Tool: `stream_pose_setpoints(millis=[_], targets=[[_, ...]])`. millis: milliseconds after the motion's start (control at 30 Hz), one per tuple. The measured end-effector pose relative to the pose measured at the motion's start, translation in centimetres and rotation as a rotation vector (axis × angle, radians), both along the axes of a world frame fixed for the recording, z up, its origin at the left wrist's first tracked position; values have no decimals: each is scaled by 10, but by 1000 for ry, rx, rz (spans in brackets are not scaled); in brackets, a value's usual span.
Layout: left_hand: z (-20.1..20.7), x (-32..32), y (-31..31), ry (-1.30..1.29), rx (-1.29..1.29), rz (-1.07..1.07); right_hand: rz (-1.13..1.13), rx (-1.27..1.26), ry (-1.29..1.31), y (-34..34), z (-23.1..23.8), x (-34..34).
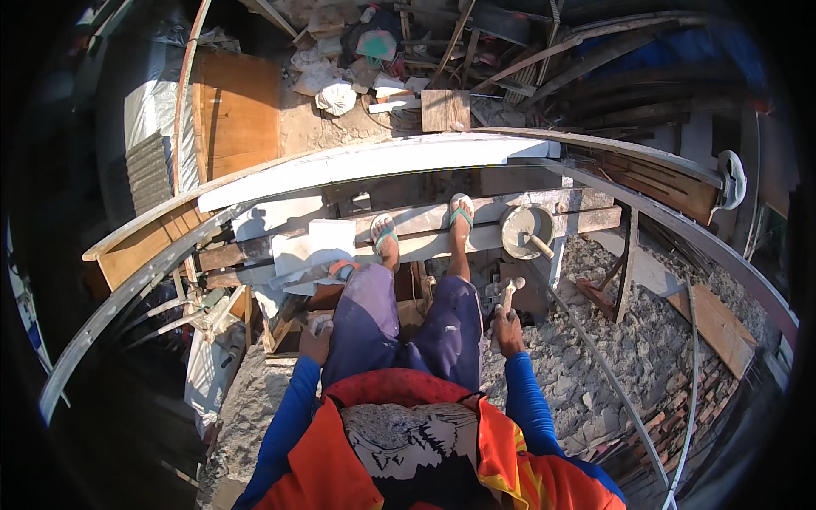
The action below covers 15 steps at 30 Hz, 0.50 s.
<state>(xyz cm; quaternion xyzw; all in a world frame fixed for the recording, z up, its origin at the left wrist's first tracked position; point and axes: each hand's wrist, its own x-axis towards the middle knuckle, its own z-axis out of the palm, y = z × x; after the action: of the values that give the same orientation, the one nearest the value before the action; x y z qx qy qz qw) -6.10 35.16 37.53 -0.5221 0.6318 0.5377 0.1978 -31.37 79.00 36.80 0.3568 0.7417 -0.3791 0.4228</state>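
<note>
My right hand (510, 333) is wrapped round the handle of a hammer (510, 293), whose small metal head points up and away from me. Beside my left thigh, my left hand (314, 342) is closed with its fingers curled. Something whitish shows at its fingertips, too small to name. I sit on rough masonry with my sandalled feet on wooden beams (425, 246). A round bucket (515, 241) with a handled tool in it stands on the beams by my right foot. A handsaw (308, 275) and a white board (331, 240) lie left of my feet.
Past my feet a long white strip (357, 166) runs along a wooden beam. Metal bars (612, 378) slant along my right, over a rough mortar and brick surface (586, 331). Down below lie an orange-brown panel (242, 110), sacks (336, 98) and heaped timber (612, 51).
</note>
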Motion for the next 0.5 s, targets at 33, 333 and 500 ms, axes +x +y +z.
stream_pose_setpoints(millis=[33, 333, 500], targets=[[-3, -3, -6, 12, 34, 50, 255, 22, 134, 3, -9, 10], [-8, -9, -63, 20, 66, 54, -23, 28, -11, -62, 20, 52], [-32, -10, -65, 150, 26, -26, -100, -10, 3, -60, 12, 79]])
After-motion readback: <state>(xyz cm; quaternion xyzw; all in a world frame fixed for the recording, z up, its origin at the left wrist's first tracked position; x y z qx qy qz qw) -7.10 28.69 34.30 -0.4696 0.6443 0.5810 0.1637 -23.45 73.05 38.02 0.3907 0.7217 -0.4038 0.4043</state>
